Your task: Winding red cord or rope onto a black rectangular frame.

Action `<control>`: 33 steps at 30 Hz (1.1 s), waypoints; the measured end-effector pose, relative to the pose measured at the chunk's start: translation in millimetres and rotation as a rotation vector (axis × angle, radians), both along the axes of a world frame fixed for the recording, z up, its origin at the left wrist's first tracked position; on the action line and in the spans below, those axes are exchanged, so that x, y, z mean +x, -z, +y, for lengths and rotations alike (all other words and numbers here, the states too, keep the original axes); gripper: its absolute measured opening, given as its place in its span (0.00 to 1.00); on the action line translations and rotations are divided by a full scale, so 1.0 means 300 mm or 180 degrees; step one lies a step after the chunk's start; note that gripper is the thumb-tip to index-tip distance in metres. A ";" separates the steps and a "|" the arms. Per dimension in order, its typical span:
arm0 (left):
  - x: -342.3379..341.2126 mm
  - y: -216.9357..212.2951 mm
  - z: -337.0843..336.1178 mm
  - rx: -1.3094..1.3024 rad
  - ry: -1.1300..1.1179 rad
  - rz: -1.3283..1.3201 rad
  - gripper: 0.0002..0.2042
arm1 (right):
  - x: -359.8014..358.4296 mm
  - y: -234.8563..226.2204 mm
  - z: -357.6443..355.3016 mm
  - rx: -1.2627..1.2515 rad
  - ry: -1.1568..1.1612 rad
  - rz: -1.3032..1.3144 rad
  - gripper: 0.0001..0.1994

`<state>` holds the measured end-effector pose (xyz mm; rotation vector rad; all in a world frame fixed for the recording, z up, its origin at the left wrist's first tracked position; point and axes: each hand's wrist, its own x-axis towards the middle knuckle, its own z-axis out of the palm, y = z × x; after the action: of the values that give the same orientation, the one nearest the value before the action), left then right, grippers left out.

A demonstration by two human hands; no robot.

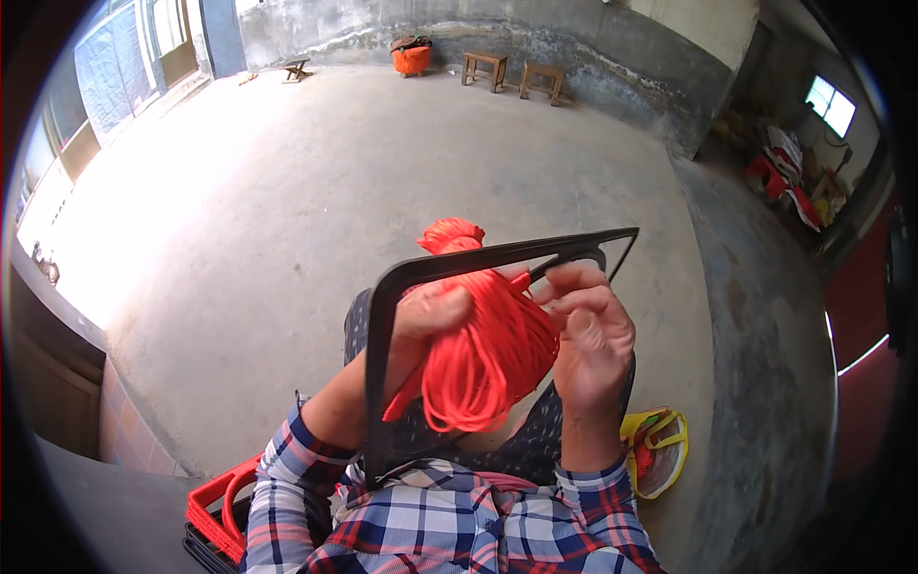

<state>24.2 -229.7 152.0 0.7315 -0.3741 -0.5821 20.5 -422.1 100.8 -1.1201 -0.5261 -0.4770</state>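
In front of my lap is a thick bundle of bright red cord (492, 354), looped at its lower end and bunched at its top. Around its near left side my left hand (427, 316) is closed. At the bundle's right edge, my right hand (588, 330) has its fingers bent and its thumb raised close to them; whatever sits between the fingertips is too small or blurred to name. A black angular frame (497, 256) with a curved loop at its right end crosses before the bundle and both hands, its long leg running down past my left wrist to my lap.
At my lower left stands a red basket (220, 507). A yellow-rimmed bag (660, 454) with red material inside lies on the floor at my right. Two wooden stools (486, 67), an orange bucket (411, 59) and a folding stool (296, 70) line the far wall.
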 end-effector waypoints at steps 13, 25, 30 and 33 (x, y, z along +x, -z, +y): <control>-0.029 0.031 -0.024 -0.0775 0.1084 0.0589 0.36 | 0.153 -0.054 0.043 0.2384 -0.2562 0.1524 0.18; 0.018 0.026 0.030 -0.0340 0.0740 0.0040 0.37 | 0.001 0.056 -0.035 0.2493 -0.1788 0.0538 0.16; 0.026 0.013 0.055 0.0224 0.0235 -0.0036 0.30 | -0.019 0.040 -0.116 0.2235 -0.2076 0.0186 0.21; 0.038 -0.018 0.065 0.0328 0.0292 -0.0050 0.27 | -0.049 0.089 -0.069 0.1311 -0.1986 0.0164 0.23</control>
<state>35.6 -210.1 157.4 0.8214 -0.3959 -0.6864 5.8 -442.8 74.2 -0.5287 -0.6622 -0.0039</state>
